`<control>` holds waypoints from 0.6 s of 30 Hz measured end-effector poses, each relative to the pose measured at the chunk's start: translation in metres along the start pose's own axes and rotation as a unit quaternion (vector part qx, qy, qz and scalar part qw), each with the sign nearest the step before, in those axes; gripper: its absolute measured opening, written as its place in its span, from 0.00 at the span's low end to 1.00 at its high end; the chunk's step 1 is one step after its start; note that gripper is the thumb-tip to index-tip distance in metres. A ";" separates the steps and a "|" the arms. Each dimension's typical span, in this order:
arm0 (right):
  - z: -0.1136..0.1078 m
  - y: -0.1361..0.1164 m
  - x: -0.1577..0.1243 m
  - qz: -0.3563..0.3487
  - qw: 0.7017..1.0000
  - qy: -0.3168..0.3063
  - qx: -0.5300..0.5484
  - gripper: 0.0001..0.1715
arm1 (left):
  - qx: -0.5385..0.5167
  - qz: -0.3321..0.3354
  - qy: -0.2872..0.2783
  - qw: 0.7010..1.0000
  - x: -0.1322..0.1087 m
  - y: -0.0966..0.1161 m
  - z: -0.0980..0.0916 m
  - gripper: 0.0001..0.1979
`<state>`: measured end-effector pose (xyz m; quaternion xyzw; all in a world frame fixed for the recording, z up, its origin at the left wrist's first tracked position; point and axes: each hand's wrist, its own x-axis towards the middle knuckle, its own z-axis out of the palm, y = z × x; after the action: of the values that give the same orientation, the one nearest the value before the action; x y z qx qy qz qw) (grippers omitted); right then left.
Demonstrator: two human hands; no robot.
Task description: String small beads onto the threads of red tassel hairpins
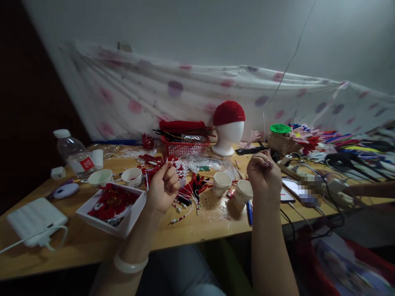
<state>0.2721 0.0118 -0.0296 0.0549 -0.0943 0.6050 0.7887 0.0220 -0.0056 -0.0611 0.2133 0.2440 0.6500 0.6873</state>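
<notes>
My left hand [164, 187] is raised over the table, its fingers curled into a pinch. Further right, my right hand [264, 170] is closed too, fingertips pressed together. Whatever either hand pinches is too small to make out; no thread shows between them. Below and between the hands lie strung beads [182, 219] on white cords and a bundle of red and black pieces [197, 187]. Two paper cups stand near my right hand, one cup [222, 183] behind the other cup [243, 191]. Left of my left wrist is a white box [126, 224] holding red decorated fabric.
A white head form [228, 135] with a red cap stands at the back beside a red basket [185, 148]. At left are a water bottle [74, 154] and a white charger [37, 222]. Phones [299, 191], cables and a power strip [291, 168] lie at right.
</notes>
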 end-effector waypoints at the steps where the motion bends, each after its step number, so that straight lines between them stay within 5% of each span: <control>1: -0.003 -0.002 -0.001 -0.004 1.000 0.001 -0.002 0.18 | 0.005 -0.001 0.000 1.000 -0.001 0.000 -0.001 0.18; 10: -0.015 -0.030 -0.025 -0.062 0.996 0.003 -0.063 0.22 | 0.036 0.151 0.075 0.985 0.000 -0.012 -0.019 0.15; 18: -0.022 -0.043 -0.040 -0.081 0.968 0.068 -0.226 0.20 | 0.013 0.180 0.075 0.981 -0.006 0.002 -0.017 0.18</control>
<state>0.3057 -0.0325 -0.0583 -0.1586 -0.1702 0.5046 0.8314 0.0100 -0.0123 -0.0727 0.2132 0.2613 0.7743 0.5355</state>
